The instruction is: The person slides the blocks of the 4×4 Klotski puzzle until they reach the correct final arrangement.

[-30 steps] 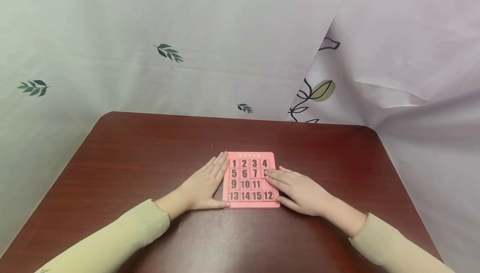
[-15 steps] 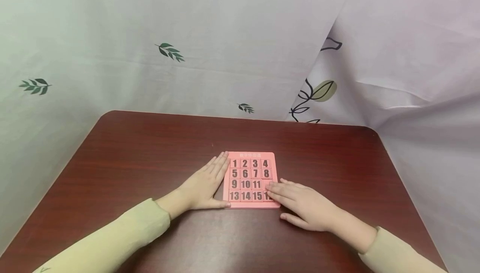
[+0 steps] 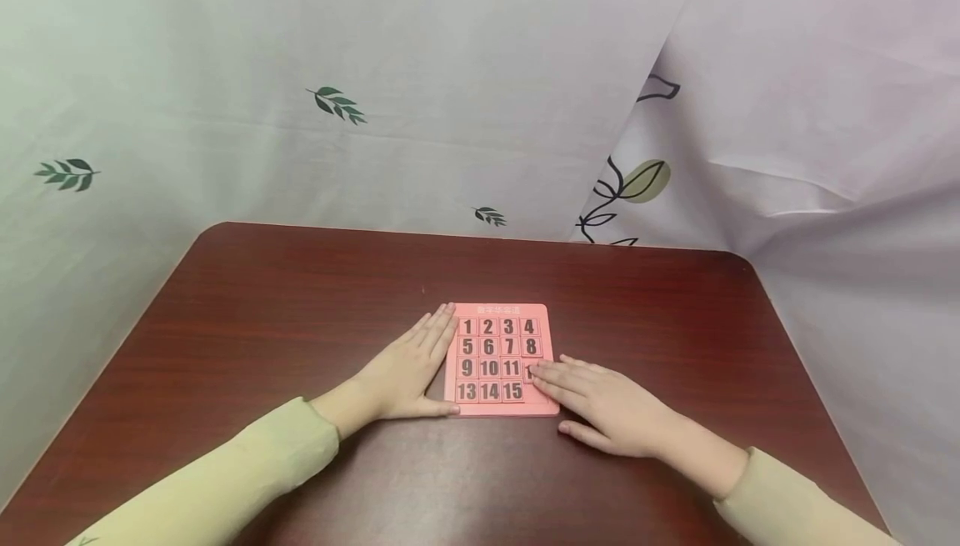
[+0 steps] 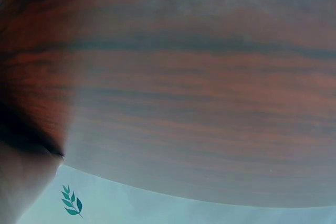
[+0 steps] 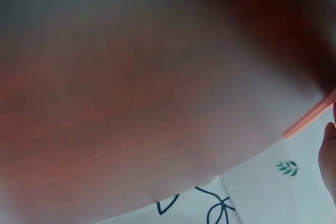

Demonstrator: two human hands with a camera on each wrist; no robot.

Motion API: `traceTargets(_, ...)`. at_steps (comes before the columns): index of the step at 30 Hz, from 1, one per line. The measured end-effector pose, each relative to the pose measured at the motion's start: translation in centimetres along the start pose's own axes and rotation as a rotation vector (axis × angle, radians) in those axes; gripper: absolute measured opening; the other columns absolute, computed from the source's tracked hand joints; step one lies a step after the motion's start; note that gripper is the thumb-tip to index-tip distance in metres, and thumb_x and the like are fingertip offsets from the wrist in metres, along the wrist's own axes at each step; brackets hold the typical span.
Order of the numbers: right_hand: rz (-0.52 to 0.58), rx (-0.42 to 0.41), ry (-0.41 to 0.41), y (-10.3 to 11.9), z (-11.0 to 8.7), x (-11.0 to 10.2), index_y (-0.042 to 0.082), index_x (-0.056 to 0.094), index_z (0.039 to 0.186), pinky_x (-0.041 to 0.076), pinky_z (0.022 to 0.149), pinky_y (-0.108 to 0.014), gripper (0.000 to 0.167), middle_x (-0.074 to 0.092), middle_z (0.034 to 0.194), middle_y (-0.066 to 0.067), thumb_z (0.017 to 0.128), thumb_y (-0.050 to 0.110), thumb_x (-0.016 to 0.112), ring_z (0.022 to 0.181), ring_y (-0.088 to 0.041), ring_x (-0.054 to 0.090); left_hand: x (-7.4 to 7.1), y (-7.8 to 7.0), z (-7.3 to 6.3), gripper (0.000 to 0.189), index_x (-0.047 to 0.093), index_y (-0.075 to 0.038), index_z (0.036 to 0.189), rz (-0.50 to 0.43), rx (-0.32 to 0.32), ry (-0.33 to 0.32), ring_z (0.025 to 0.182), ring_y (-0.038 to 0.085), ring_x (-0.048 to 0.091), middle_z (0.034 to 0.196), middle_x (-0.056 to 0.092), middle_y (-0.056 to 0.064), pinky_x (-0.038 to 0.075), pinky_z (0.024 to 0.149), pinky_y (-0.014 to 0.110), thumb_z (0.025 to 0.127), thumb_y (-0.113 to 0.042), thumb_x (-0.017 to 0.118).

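Observation:
In the head view a flat pink number slide puzzle [image 3: 500, 408] lies on the table. My left hand [image 3: 401, 371] rests along its left side, fingers straight, thumb at the lower left corner. On the right, my right hand [image 3: 611, 404] reaches over the frame with straight fingers, fingertips on a tile [image 3: 528, 373] in the third row, of which only a "1" shows. That tile sits slightly lower than the 11 tile [image 3: 512, 368]. Below it, the bottom right slot is bare. The right wrist view catches the puzzle's edge [image 5: 310, 115] beside some fingers [image 5: 328, 156].
The dark red-brown wooden table [image 3: 337, 279] has rounded far corners. Pale curtains [image 3: 450, 71] with leaf prints hang behind and beside it. The left wrist view holds mostly blurred tabletop [image 4: 210, 103] and a bit of hand [image 4: 23, 182].
My right hand moves from the 8 tile down to the 12 tile, then slightly up with it. The 12 tile slides up from the bottom right slot into the third row. The left hand stays.

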State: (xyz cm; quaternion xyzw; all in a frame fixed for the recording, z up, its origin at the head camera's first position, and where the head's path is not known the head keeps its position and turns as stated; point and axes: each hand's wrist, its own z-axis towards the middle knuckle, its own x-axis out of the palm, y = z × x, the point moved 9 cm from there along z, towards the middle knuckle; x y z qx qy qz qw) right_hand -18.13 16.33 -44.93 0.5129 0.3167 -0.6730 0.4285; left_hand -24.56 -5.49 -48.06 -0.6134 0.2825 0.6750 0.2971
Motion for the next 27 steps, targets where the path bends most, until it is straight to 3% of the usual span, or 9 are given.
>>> traceTargets(4,0.011,0.048,0.019,-0.8,0.3,0.2,0.009,0.058,0.152,0.049,0.116,-0.053,0.06,0.059,0.158,-0.004,0.102,0.039,0.069,0.147,-0.022,0.056,0.0,-0.1,0.0,0.126,0.026,0.014,0.162,-0.003,0.006,-0.001,0.162,0.043,0.025,0.172,0.02,0.035,0.028,0.133,0.049,0.086,-0.08,0.063)
traceTargets(19,-0.018,0.103,0.026,-1.2,-0.2,0.1,0.008,0.057,0.153,0.046,0.12,-0.05,0.064,0.056,0.16,-0.006,0.099,0.041,0.071,0.149,-0.025,0.054,0.1,-0.1,0.3,0.125,0.026,0.012,0.163,-0.014,-0.007,0.028,0.163,0.042,0.024,0.173,0.021,0.032,0.028,0.134,0.05,0.087,-0.081,0.061)
traceTargets(27,-0.079,0.245,0.029,-2.5,-1.6,-0.4,0.007,0.056,0.154,0.044,0.121,-0.049,0.07,0.055,0.161,-0.009,0.094,0.038,0.076,0.149,-0.027,0.053,0.2,0.8,0.1,0.123,0.028,0.004,0.165,-0.024,-0.051,0.004,0.163,0.043,0.023,0.174,0.022,0.029,0.027,0.133,0.053,0.084,-0.082,0.063)
